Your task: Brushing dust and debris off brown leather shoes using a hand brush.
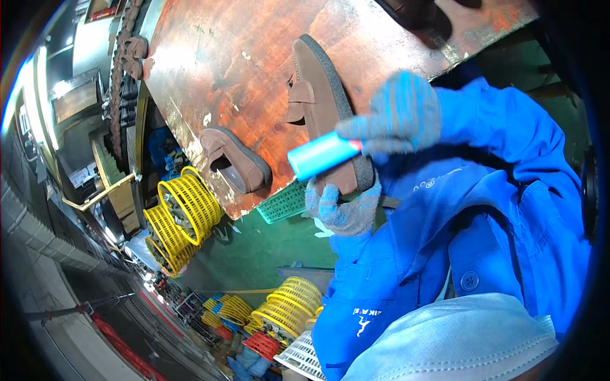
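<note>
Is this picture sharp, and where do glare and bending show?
Head view: strong fisheye bending, with black corners; the table edge curves. Glare whitens the lamps at the far left rim. The blue tube and the gloved right hand look slightly soft; the shoe and left hand are clearer.

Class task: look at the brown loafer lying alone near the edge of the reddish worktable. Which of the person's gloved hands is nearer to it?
The left hand is nearer the loafer, gripping another brown shoe just beside it. The right hand, holding a blue cylinder, is farther off.
</note>
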Demonstrator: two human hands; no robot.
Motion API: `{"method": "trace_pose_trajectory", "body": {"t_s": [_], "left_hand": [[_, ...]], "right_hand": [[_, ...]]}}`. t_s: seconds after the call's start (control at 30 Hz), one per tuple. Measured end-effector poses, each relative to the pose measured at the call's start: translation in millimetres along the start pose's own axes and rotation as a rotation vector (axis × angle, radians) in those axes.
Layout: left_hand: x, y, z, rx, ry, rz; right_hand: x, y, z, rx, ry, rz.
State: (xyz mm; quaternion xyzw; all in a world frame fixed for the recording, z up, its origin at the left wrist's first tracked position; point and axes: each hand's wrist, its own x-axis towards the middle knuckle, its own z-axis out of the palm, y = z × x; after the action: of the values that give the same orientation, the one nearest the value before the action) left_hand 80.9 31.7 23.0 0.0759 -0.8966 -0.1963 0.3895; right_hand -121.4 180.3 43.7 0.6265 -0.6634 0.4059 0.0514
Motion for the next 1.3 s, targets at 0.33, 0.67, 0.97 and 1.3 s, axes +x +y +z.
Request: {"method": "trace_pose_trajectory", "body": {"t_s": [0.33, 0.67, 0.97, 1.3], "left_hand": [[-13.3, -20.6, -20.4, -0.044, -0.067, -0.042], [-5.6, -54.8, -53.5, 0.232, -0.239, 0.217], [79.8, -9.6, -27.7, 0.316, -0.671, -0.030], [125.0, -56.2, 36.8, -0.450, -0.947, -0.660]], "right_hand": [[31.8, 105.0, 4.0, -0.113, -0.044, 0.357], [58.1, 102.1, -0.6, -0.127, -0.143, 0.730], [40.8, 122.4, 20.8, -0.236, -0.130, 0.729], [48.2, 127.2, 28.6, -0.170, -0.042, 0.713]]}}
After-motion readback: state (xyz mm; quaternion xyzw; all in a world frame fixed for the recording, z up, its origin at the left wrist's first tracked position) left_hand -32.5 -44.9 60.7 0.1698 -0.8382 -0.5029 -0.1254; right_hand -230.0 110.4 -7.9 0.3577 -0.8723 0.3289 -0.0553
